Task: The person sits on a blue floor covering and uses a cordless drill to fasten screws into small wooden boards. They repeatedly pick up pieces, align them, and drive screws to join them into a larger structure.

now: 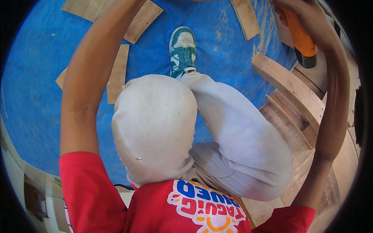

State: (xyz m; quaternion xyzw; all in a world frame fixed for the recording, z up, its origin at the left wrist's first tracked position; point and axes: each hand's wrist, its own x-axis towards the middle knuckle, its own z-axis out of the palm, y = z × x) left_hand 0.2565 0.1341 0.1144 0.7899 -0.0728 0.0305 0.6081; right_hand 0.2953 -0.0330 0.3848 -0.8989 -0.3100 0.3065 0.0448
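Observation:
At the top right my right hand [307,20] is closed around an orange handle with a black end [301,35]. The rest of that tool lies past the upper edge, so its kind is hidden. My left forearm [88,73] reaches up and out of the picture at the top, and the left hand itself is outside the view. Below the orange handle, a curved wooden piece [289,86] with small dark holes along it stands on the right, part of a stack of plywood parts.
A blue tarp [35,97] covers the floor. Flat plywood pieces [143,20] lie on it at the upper left, and another wooden strip [246,18] at the top. My bent knee [155,120] and green-and-white shoe [183,50] take up the middle. Sawdust marks the tarp.

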